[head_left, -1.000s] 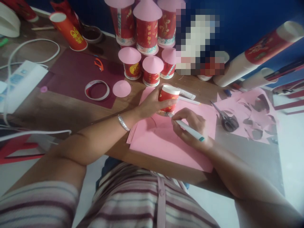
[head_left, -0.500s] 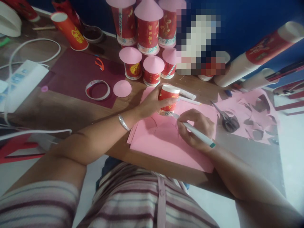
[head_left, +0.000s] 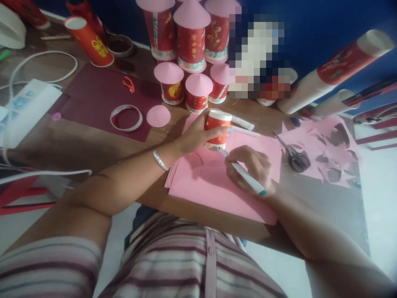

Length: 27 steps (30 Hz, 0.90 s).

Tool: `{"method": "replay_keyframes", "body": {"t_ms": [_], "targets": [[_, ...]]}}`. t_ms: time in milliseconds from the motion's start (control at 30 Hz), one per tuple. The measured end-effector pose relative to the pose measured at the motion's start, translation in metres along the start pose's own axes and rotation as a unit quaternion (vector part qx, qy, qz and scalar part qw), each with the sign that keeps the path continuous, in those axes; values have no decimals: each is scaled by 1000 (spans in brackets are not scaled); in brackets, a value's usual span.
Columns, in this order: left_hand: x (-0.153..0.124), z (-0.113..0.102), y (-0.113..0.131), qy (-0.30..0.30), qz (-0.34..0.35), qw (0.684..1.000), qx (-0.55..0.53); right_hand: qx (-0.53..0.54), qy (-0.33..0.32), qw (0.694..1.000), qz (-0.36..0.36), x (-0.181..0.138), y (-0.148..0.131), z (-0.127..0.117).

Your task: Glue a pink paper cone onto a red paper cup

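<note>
My left hand (head_left: pixel 200 134) is closed round a short red paper cup (head_left: pixel 218 122) with a white rim and a patterned white band at its base. The cup is over a stack of pink paper (head_left: pixel 214 182). A white marker (head_left: pixel 248 178) with a green end is gripped in my right hand (head_left: pixel 252 165), its tip at or close to the cup's lower band; I cannot tell whether they touch. Behind the cup lie another white marker (head_left: pixel 245 131) and a pale rolled tube (head_left: pixel 243 122).
Scissors (head_left: pixel 296 157) and pink paper scraps (head_left: pixel 328 145) lie at the right. Red cups with pink cone tops (head_left: pixel 198 87) stand stacked at the back. A paper ring (head_left: pixel 141 120), a pink cone (head_left: pixel 159 116), an orange cup (head_left: pixel 89 43) and a power strip (head_left: pixel 34 109) are leftward.
My right hand and the marker have shifted slightly left, and the marker stands a little steeper. My left hand still holds the cup; the whole view has drifted slightly.
</note>
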<state>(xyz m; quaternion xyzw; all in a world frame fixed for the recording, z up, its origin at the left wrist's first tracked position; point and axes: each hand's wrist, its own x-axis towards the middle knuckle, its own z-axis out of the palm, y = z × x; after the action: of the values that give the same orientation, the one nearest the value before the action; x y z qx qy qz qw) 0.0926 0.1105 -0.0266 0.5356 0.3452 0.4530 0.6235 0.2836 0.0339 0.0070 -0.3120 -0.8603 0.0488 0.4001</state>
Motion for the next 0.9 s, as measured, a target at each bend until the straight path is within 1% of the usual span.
{"method": "replay_keyframes", "body": {"t_ms": [267, 533, 900], "targets": [[0, 2, 2, 3, -10, 1000, 5, -22, -15, 999, -23, -4, 3, 2], [-2, 4, 6, 6, -25, 1000, 2, -41, -5, 998, -47, -5, 5, 7], [-1, 3, 4, 4, -14, 1000, 5, -50, -14, 998, -43, -5, 5, 9]]}}
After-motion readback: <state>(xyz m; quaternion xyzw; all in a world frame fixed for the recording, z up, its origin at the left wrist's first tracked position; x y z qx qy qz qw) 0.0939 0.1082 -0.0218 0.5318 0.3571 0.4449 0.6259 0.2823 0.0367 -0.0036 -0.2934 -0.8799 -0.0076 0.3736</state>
